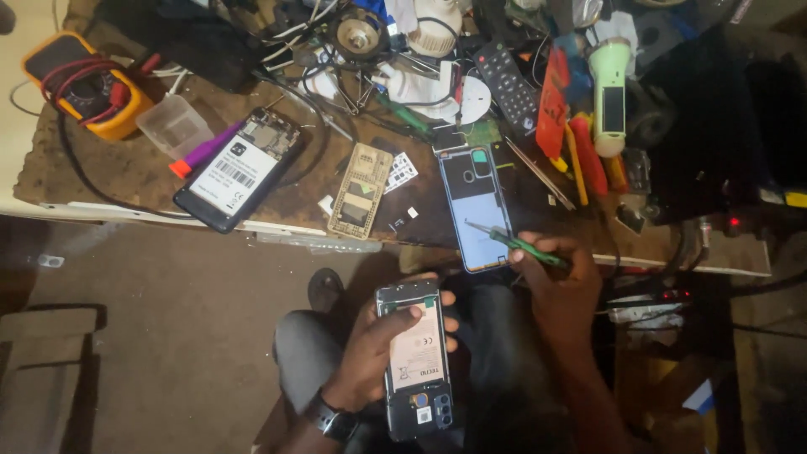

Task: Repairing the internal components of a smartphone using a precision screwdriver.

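My left hand (pixel 374 349) grips an opened phone (pixel 416 361) with its back off, battery and camera showing, held over my lap. My right hand (pixel 559 277) holds green-handled tweezers (pixel 517 244), their tip reaching over a light blue phone back cover (pixel 477 206) that lies at the workbench's front edge. A watch sits on my left wrist.
On the wooden workbench (pixel 134 172) lie another opened phone (pixel 239 168), a beige inner frame (pixel 361 189), a yellow multimeter (pixel 88 84), a clear plastic box (pixel 172 124), a remote control (pixel 508 84), a green-white torch (pixel 609 92), red and orange tools (pixel 580 147) and tangled wires.
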